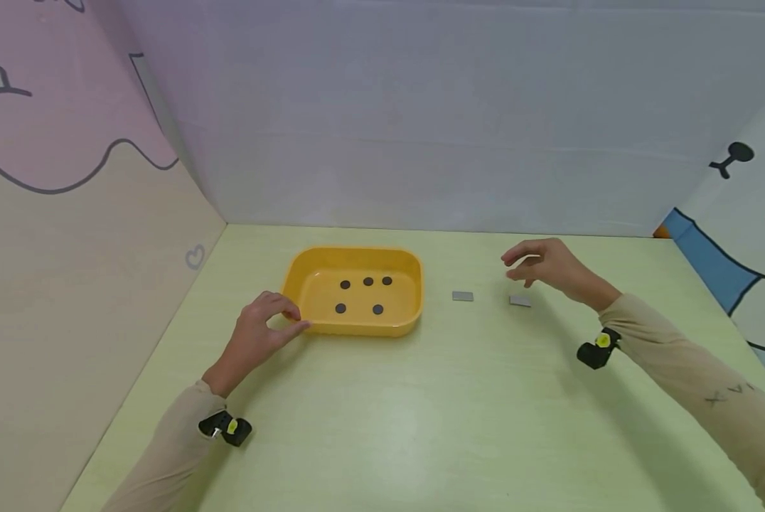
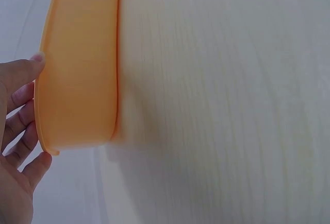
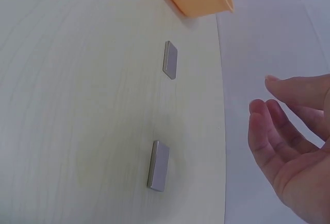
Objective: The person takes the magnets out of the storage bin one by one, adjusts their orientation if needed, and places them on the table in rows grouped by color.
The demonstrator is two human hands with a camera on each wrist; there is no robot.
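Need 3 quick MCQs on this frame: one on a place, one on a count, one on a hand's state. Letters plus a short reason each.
1. Where do the two grey blocks lie?
A. inside the tray
B. on the table, right of the tray
C. in the left hand

2. How many dark discs are in the tray?
A. three
B. five
C. seven

3. What is the right hand doing?
A. hovering over a block, holding nothing
B. gripping the tray rim
C. pressing flat on the table

Answers:
1 B: both grey blocks rest on the table beside the yellow tray.
2 B: five dark discs show on the tray floor.
3 A: the right hand is above the table with loose, empty fingers; it is the left hand that touches the tray rim.
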